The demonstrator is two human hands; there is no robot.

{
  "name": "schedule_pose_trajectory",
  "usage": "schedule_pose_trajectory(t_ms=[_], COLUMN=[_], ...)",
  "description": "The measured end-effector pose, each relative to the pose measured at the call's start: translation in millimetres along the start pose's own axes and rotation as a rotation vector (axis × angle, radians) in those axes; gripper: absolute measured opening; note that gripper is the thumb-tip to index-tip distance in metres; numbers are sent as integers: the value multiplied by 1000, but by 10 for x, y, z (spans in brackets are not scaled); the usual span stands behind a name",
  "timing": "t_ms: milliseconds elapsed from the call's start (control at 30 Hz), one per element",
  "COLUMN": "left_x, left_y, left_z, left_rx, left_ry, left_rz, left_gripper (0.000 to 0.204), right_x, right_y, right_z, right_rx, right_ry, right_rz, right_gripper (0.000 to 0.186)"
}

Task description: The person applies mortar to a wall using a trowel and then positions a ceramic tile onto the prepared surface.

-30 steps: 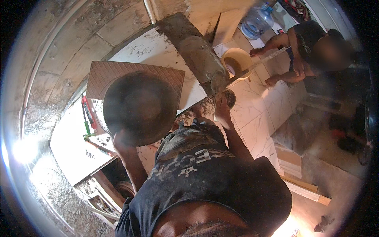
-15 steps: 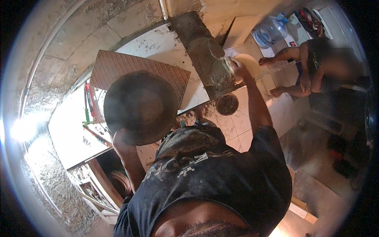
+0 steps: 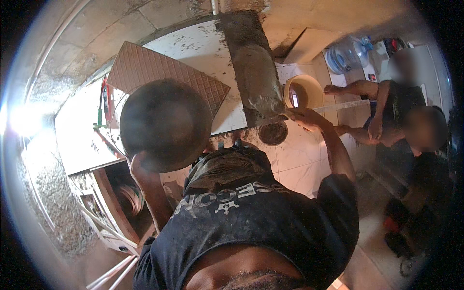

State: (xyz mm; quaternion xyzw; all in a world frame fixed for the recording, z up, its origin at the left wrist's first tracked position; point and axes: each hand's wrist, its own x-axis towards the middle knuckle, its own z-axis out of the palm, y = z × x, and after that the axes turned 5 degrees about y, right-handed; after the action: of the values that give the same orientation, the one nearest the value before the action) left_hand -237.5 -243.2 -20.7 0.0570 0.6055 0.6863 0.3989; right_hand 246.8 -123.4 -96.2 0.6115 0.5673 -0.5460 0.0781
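Note:
My left hand (image 3: pixel 141 162) grips the lower rim of a big dark round basin (image 3: pixel 164 125), tilted in front of me; most of its fingers are hidden. Out to the right, my right hand (image 3: pixel 307 119) is closed around the pale handle of a tool (image 3: pixel 287 114). Its blurred working end lies at the near edge of a strip of wet grey mortar (image 3: pixel 253 67) on the counter, and I cannot make out its exact kind. White tile (image 3: pixel 234 104) borders the mortar on the left. Behind the basin rests a brown ribbed tile (image 3: pixel 159 67).
A beige bucket (image 3: pixel 316 92) stands beyond my right hand, a dark round container (image 3: pixel 273 134) on the floor nearer me. Two people sit at the right, one with bare legs (image 3: pixel 360 88) stretched inward. A blue water bottle (image 3: pixel 345 55) and green-handled tool (image 3: pixel 99 118) are farther off.
My right hand has moved nearer to me and slightly right with the tool, toward the mortar's near edge. The bucket's opening now shows. My left hand still holds the basin.

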Motion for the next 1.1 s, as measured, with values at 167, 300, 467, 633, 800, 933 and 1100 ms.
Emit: schedule_pose_trajectory(t_ms=[167,300,467,633,800,933,1100], left_x=[-215,-327,-499,-551,-467,-427,-411], left_y=[-63,-122,-152,-164,-183,-179,-152], left_z=[46,26,79,97,85,161,234], left_rx=[-35,41,129,96,148,136,102], left_ry=[44,60,163,154,195,187,119], left_rz=[-8,56,59,14,64,27,21], left_gripper=[22,27,17,36,22,27,28], right_x=[271,737,1036,620,366,402,490], right_y=[114,-54,-364,-267,-75,169,479], right_z=[-268,-473,-679,-598,-390,-270,-251], right_rx=[-208,-154,-101,-241,-226,-367,-602], right_ry=[148,288,94,-90,-92,-16,38], right_rz=[-492,-610,-720,-343,-449,-561,-553], right_gripper=[42,37,34,39,37,36,36])
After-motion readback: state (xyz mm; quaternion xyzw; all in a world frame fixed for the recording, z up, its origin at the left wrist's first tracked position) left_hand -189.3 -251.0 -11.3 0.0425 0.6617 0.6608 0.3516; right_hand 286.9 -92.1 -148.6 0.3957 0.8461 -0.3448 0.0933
